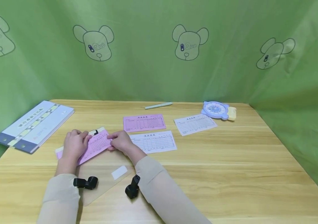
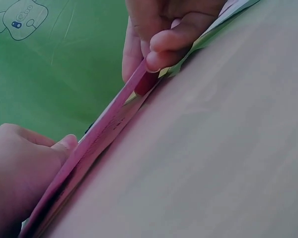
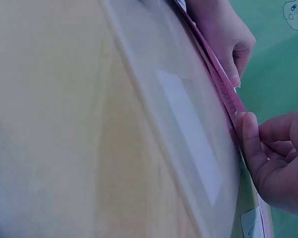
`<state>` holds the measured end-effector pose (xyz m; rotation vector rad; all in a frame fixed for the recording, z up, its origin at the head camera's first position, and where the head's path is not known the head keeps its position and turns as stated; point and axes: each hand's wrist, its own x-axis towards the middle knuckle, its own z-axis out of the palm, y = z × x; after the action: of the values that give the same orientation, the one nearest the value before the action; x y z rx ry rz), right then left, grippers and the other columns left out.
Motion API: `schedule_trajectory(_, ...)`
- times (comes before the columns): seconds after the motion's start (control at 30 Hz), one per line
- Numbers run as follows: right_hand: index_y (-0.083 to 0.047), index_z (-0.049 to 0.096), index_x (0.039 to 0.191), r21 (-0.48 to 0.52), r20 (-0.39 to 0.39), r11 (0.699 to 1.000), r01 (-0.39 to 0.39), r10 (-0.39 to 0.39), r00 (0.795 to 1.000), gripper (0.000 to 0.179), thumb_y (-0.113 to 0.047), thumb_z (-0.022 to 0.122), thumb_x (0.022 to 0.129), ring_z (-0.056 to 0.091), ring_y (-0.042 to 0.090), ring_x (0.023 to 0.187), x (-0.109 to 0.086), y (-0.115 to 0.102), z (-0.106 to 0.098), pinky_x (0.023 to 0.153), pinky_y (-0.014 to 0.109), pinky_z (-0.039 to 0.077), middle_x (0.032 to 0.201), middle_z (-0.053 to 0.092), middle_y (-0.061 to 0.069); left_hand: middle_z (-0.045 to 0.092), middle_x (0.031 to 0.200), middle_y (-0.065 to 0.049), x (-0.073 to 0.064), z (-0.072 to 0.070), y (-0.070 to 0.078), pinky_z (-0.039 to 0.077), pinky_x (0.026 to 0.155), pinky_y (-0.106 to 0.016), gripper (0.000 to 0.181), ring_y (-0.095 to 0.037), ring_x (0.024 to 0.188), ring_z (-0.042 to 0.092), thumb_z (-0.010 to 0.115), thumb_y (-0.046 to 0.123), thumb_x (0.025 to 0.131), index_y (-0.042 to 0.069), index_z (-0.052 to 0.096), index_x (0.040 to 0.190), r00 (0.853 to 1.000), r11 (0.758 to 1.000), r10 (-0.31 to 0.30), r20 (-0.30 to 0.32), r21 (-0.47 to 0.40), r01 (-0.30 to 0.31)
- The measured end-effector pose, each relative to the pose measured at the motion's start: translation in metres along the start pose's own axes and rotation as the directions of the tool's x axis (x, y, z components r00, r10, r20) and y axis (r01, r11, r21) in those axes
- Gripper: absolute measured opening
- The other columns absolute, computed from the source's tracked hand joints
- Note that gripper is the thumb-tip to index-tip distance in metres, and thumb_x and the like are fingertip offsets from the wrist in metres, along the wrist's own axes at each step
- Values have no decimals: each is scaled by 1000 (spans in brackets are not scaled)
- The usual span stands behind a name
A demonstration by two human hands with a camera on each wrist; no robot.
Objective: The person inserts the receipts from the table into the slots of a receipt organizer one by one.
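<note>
**Left hand (image 1: 74, 144) and right hand (image 1: 121, 142) meet at a pink slip (image 1: 98, 146)**

A person leans two arms over a wood-grain tabletop (image 1: 217, 174), both hands on the printed pink slip, which lies at a slant on the left part of the surface. The right hand pinches the slip's right edge between thumb and bent fingers. The left hand, fingers bent, touches its far side next to a black clip (image 1: 93, 132); whether it grips the slip or the clip cannot be told. The clip sits at the slip's far edge, between the hands.

Nearer the person, partly below the forearms, lies a clear sheet (image 1: 102, 188) bearing a white label (image 1: 119, 172). Black cameras (image 1: 86, 183) are worn at the wrists, by light sleeves (image 1: 163, 183).

Just beyond the right hand is a white form (image 1: 155, 142), with a pink form (image 1: 144, 123) on its far side. Farther right, a second white form (image 1: 195, 125) lies near a blue clock (image 1: 215, 109) and a pale yellow object (image 1: 232, 114). A pale green pen (image 1: 159, 105) rests near the far edge. A blue and white folder (image 1: 34, 124) lies far left. Behind hangs a green curtain (image 1: 147, 77) printed with outlined animal heads.
</note>
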<state>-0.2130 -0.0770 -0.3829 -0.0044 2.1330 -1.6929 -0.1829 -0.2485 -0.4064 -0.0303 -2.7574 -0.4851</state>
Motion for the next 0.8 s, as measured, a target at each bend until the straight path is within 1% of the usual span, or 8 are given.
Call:
schedule_trajectory(0.2, 2, 64, 95, -16, -13, 1000, 9, -9, 1000, 35, 19, 48, 69, 54, 13, 46, 5, -3, 3, 49, 22, 47, 84, 54, 14, 47, 91, -26, 1, 3, -1, 29, 79, -48, 29, -40, 87, 41, 51, 20, 87, -4, 57, 103, 1000, 1000, 10, -5, 2, -10)
schedule_trajectory(0.33, 1, 63, 96, -37, -25, 999, 21, -22, 999, 36, 19, 48, 69, 54, 13, 46, 7, -2, 5, 48, 21, 47, 85, 55, 16, 47, 91, -25, 2, 4, -2, 29, 79, -48, 30, -39, 86, 41, 50, 20, 87, -4, 58, 103, 1000, 1000, 13, -5, 4, -13)
schedule_trajectory(0.5, 0, 63, 97, -52, -21, 998, 31, -32, 999, 36, 18, 48, 70, 54, 13, 45, 9, -3, 7, 47, 21, 47, 87, 56, 16, 46, 91, -25, 2, 3, -4, 29, 79, -48, 29, -39, 86, 40, 50, 19, 87, -5, 57, 103, 1000, 1000, 13, -2, 0, -13)
schedule_trajectory(0.8, -2, 63, 99, -42, 3, 998, 45, -45, 999, 38, 18, 47, 70, 51, 13, 44, 10, -2, 7, 44, 20, 45, 74, 55, 7, 46, 89, -25, 1, 2, -2, 29, 76, -47, 28, -38, 83, 41, 51, 18, 86, -5, 58, 101, 999, 1000, 30, -21, -7, -30)
